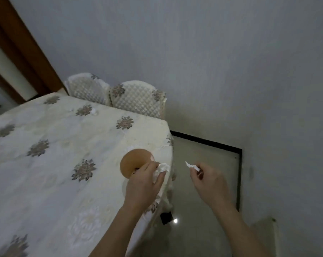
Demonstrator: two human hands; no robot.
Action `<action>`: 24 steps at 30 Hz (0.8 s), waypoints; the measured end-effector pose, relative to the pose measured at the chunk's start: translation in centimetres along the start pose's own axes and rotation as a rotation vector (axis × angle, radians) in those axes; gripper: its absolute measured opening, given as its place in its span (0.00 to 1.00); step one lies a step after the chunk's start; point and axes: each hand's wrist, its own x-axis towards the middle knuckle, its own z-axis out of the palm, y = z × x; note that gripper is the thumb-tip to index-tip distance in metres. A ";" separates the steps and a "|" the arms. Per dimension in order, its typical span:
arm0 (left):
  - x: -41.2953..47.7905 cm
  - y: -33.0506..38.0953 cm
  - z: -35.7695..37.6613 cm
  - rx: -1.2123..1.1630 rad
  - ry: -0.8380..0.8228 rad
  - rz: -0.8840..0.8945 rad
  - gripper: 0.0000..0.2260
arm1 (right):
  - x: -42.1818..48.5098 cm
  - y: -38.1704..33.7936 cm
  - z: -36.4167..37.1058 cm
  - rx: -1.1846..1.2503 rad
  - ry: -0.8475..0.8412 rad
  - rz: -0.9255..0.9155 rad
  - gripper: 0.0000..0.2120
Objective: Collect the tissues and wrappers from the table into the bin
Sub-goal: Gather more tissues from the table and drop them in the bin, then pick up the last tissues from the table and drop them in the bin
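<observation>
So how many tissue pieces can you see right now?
3: a crumpled one in the left hand, a scrap pinched in the right hand, one on the table's far edge. Others may be hidden.

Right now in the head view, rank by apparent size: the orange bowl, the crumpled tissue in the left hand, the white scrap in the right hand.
1. Orange bowl, clearly largest.
2. Crumpled tissue in the left hand, partly hidden by fingers.
3. White scrap pinched by the right hand, smallest.
</observation>
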 end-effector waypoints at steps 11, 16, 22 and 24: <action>1.9 -6.4 -5.6 0.283 0.114 -0.224 0.08 | 7.6 -8.8 7.0 0.013 -0.146 -0.454 0.05; 3.6 -7.5 -6.1 0.342 0.093 -0.223 0.10 | 9.7 -10.6 8.6 -0.008 -0.188 -0.539 0.05; 5.1 -8.8 -4.9 0.339 0.009 -0.257 0.18 | 10.3 -11.6 9.2 -0.139 -0.280 -0.556 0.11; 5.2 -9.5 -4.5 0.365 -0.032 -0.265 0.25 | 10.3 -11.4 9.4 -0.261 -0.366 -0.566 0.17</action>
